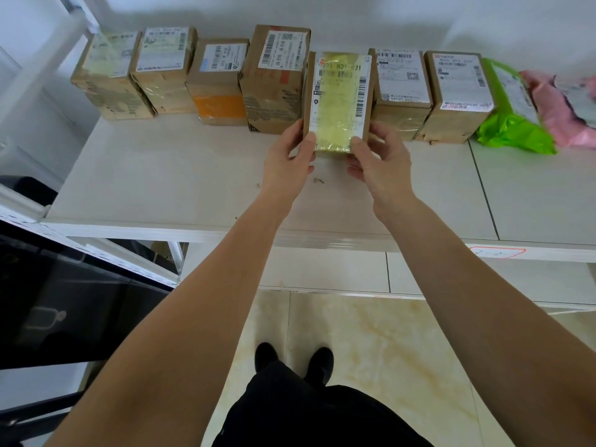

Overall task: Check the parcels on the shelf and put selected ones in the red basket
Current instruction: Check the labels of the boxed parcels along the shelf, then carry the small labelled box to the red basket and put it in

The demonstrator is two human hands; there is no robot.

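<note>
Holding the taped parcel (338, 98) up off the shelf (161, 175), your left hand (285, 162) and right hand (377, 159) pinch only its lower corners. Glossy tape could slip, knocking the neighbouring boxes (277, 79). No red basket is visible.

Single head-worn wide-angle view, looking forward and steeply downward from standing height, taking in at close range the white shelf (180, 175) with its row of parcels, both outstretched forearms, and the floor (387, 350) directly below.
</note>
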